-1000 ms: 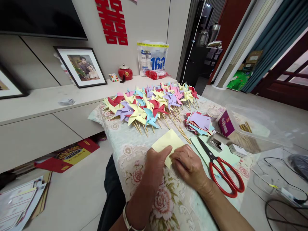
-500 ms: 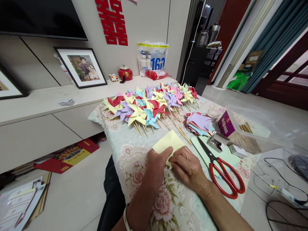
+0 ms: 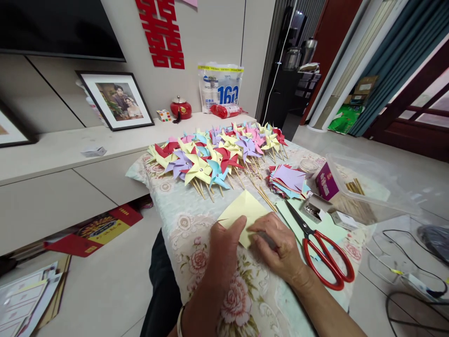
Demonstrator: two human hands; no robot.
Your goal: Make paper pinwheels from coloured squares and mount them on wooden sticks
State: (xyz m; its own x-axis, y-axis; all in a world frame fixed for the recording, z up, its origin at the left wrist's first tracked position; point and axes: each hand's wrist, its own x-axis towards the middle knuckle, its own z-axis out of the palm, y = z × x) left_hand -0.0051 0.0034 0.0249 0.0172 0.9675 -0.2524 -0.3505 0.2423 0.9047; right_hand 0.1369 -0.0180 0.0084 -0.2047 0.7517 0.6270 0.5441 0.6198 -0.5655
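A pale yellow paper square (image 3: pixel 242 208) lies on the flowered tablecloth (image 3: pixel 182 206) right in front of me. My left hand (image 3: pixel 222 245) rests on its near edge, fingers curled and thumb pressed flat on the sheet. My right hand (image 3: pixel 280 248) is closed over the paper's near right corner. A thin dark object shows under its fingers, and I cannot make out what it is. Red-handled scissors (image 3: pixel 322 252) lie just right of my right hand on a light green sheet (image 3: pixel 329 224).
Several finished paper pinwheels (image 3: pixel 217 154) on sticks cover the far half of the table. A stack of coloured paper squares (image 3: pixel 289 180), loose sticks (image 3: pixel 264 196), a small open pin box (image 3: pixel 312 208), a purple box (image 3: pixel 324 182) and a clear plastic tub (image 3: pixel 372 187) sit right. Cables (image 3: pixel 403 262) cross the floor.
My right hand has slid slightly right along the paper's near edge, and a dark thin object now shows under its fingers. The view has tilted a little.
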